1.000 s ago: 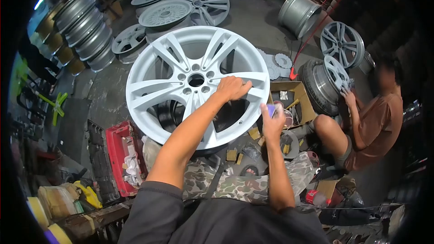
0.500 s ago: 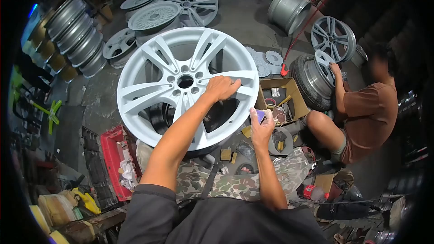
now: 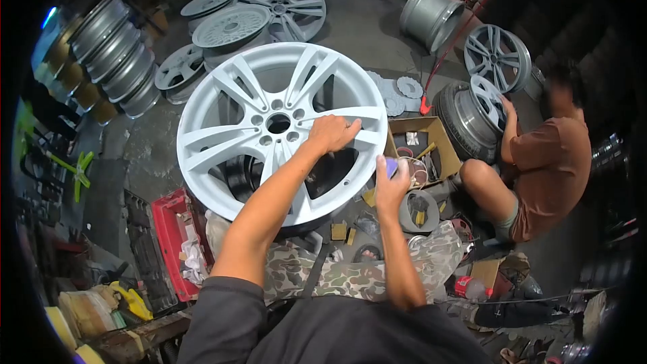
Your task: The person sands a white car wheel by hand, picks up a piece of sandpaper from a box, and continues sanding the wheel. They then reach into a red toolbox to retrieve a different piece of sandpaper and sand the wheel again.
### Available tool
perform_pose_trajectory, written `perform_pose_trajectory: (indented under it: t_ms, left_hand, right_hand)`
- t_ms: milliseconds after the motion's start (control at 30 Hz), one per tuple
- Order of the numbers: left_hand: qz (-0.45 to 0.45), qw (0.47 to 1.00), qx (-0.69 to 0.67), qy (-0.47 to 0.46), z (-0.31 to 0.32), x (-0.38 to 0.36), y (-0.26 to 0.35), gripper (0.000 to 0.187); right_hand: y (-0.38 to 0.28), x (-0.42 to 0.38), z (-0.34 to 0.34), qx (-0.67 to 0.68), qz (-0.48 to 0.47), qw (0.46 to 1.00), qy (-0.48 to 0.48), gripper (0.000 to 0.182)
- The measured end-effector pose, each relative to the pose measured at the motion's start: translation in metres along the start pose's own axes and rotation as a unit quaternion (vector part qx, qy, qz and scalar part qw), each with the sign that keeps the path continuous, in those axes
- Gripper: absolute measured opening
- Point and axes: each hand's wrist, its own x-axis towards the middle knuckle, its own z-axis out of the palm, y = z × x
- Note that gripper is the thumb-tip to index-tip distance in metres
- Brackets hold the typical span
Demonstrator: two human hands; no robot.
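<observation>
A large white wheel rim (image 3: 304,201) with paired spokes lies face up in front of me, a dark shape partly visible under it. My left hand (image 3: 331,134) rests on the right-hand spokes, its fingers curled over them; what its fingertips hold, if anything, is hidden. Just off the rim's lower right edge, my right hand (image 3: 392,185) grips a small purple pad (image 3: 391,168) between thumb and fingers. The pad is apart from the rim.
Right of the rim stands a cardboard box (image 3: 439,136) of tools. A co-worker (image 3: 549,168) sits at a tyre (image 3: 465,121) on the right. Stacked rims (image 3: 111,54) and a red tray (image 3: 168,243) are on the left; grey rims (image 3: 231,25) lie behind.
The view has shifted slightly. My right hand has turned a little with the purple pad, while my left hand keeps its place on the spokes. The co-worker's head and arm have moved slightly.
</observation>
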Motion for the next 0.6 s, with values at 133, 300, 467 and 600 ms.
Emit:
perform_pose_trajectory:
  t_ms: [133, 300, 467, 600]
  left_hand:
    - [0.008, 1.000, 0.000, -0.021, -0.001, 0.001, 0.000, 0.065]
    - [-0.004, 1.000, -0.013, -0.007, -0.002, -0.002, 0.001, 0.069]
    - [-0.007, 1.000, -0.016, -0.021, 0.000, 0.000, 0.000, 0.071]
    - [0.000, 1.000, -0.002, -0.001, 0.002, 0.002, -0.002, 0.070]
  right_hand:
    - [0.013, 0.010, -0.006, -0.013, -0.013, 0.999, -0.033, 0.033]
    - [0.007, -0.010, 0.000, 0.021, 0.052, 0.998, -0.011, 0.034]
    - [0.016, 0.022, 0.001, 0.029, 0.041, 0.997, -0.053, 0.032]
    - [0.003, -0.016, -0.001, 0.008, 0.040, 0.999, -0.020, 0.037]
